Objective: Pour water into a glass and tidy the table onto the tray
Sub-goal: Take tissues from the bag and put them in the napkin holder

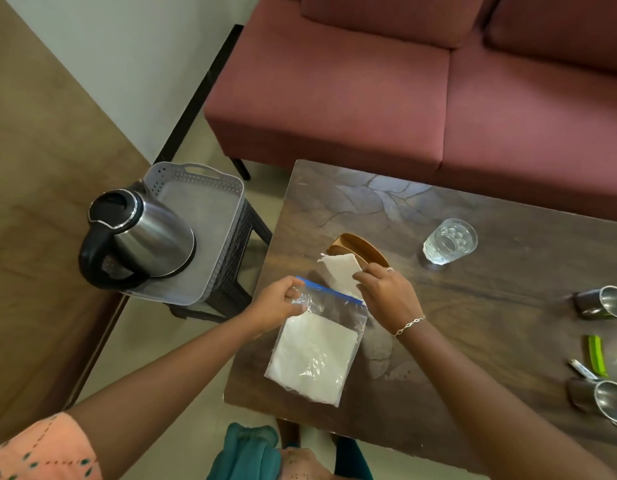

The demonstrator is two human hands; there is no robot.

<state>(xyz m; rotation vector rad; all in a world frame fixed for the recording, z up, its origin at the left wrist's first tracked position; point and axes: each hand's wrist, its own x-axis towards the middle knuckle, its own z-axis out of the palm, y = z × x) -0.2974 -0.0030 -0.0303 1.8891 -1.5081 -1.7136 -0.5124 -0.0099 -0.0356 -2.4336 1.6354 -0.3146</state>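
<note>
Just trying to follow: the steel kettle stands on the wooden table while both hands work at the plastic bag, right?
Not the table: the head view shows the kettle standing in the grey tray beside it, while the left hand and right hand work at the plastic bag.

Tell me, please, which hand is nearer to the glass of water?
Right. The right hand, pinching a white napkin, is just left of the glass and nearer the person; the left hand grips the plastic bag farther left.

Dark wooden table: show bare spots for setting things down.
Free: the far strip between the clear water glass and the maroon sofa; the middle between that glass and the farther steel cup. Crowded: near-left, around the clear plastic bag.
</note>
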